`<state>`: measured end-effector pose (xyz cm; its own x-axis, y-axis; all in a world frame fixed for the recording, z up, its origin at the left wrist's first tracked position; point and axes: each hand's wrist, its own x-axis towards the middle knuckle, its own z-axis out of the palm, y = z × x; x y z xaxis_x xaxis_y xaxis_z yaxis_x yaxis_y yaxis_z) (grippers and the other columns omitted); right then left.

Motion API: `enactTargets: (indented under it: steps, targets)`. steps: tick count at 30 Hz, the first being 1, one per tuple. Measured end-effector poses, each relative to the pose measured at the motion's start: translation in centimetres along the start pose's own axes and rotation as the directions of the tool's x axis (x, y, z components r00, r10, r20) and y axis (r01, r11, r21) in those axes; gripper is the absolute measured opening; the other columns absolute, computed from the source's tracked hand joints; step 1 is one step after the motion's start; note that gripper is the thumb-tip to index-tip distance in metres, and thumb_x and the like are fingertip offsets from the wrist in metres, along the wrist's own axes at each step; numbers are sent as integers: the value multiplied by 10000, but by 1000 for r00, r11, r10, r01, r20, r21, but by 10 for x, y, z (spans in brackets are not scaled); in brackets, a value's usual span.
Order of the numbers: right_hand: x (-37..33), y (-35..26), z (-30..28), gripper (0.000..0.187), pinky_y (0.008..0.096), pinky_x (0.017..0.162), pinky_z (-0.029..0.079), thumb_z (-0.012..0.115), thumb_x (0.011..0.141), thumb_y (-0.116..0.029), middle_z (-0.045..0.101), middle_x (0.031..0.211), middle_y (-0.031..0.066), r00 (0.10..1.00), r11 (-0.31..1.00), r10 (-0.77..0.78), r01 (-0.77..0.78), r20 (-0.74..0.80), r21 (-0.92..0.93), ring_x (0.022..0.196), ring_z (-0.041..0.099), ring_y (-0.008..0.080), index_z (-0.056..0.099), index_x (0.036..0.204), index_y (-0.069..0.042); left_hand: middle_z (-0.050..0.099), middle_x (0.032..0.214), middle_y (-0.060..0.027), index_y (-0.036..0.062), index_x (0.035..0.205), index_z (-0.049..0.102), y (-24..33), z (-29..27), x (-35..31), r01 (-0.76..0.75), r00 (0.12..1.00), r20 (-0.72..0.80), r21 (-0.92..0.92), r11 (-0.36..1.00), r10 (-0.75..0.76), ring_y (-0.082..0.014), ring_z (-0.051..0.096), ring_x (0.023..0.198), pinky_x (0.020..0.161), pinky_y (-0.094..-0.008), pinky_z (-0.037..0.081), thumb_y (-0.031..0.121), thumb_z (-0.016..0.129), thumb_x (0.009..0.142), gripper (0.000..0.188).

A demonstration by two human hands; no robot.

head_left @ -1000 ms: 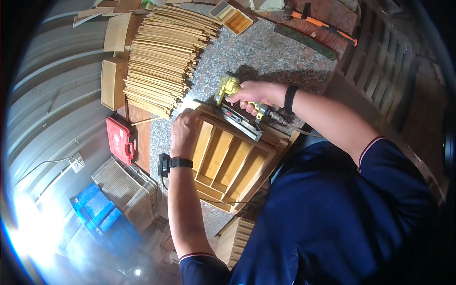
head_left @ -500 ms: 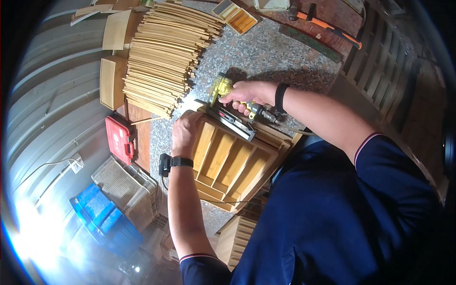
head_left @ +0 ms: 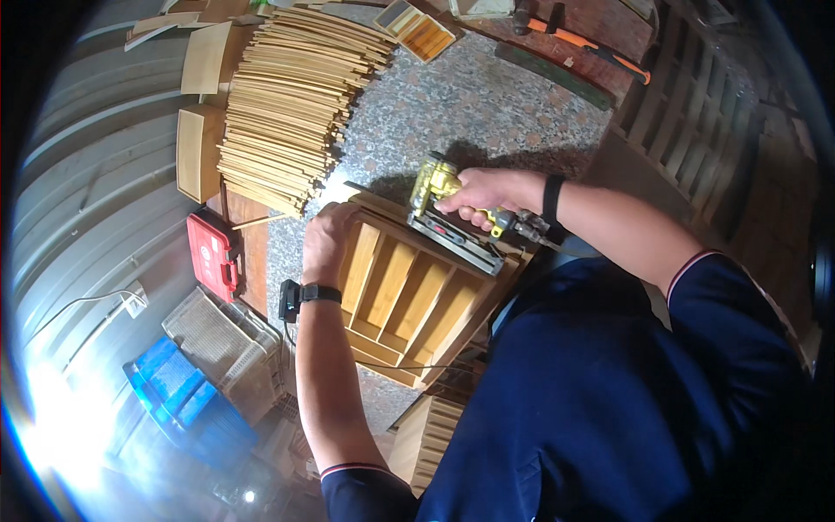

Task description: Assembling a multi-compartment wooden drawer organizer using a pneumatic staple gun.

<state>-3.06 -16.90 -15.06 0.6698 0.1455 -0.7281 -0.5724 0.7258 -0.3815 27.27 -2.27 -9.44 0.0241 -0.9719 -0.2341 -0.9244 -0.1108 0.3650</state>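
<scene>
Nail gun pressed on a slatted wooden frame, held steady by the other hand

The right hand (head_left: 489, 193) closes its grip around the handle of a yellow nail gun (head_left: 445, 207), and the nose of the tool points down on the upper edge of the wooden frame (head_left: 409, 296), probably so that the fastener goes straight into the joint. The left hand (head_left: 326, 244) wraps its grip over the frame's left upper corner, near the tool, and this seems to keep the frame from sliding under the push. The frame lies tilted on the stone-topped bench (head_left: 470, 113) just in front of the person (its slats run away from the body). A big stack of thin wooden strips (head_left: 287, 113) lies to the left within easy reach, and a red case (head_left: 211, 257) sits at the bench's edge below it. A hammer with an orange handle (head_left: 591, 48) lies well apart at the far side.
</scene>
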Motion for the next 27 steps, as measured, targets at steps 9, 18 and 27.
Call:
enactTargets:
  steps: [9, 18, 27]
  targets:
    - [-60, 61, -13, 229, 262, 442, 403, 722, 1039, -267, 488, 650, -69, 1000, 999, 25, -25, -19, -29, 507, 457, 45, 605, 946, -92, 774, 1005, -136, 87, 1085, 789, 1, 3, 0, -39, 999, -22, 20, 999, 40, -347, 749, 879, 780, -419, 612, 97, 786, 896, 190]
    - [-62, 76, -23, 248, 262, 455, 407, 722, 1036, -296, 470, 665, -65, 1000, 999, -15, 15, 3, -43, 514, 438, 46, 581, 961, -106, 769, 1003, -149, 93, 1129, 780, 12, 1, -6, 48, 999, -7, 81, 996, -47, -368, 742, 891, 790, -441, 600, 154, 752, 937, 203]
    - [-64, 48, -58, 370, 376, 549, 547, 725, 1018, -364, 649, 723, 83, 732, 836, -468, 185, -496, -517, 564, 668, 203, 573, 992, -27, 693, 1194, -229, -3, 1281, 697, 20, 15, -165, 539, 694, -405, -256, 802, -595, -393, 684, 1095, 933, -448, 565, 179, 750, 978, 357]
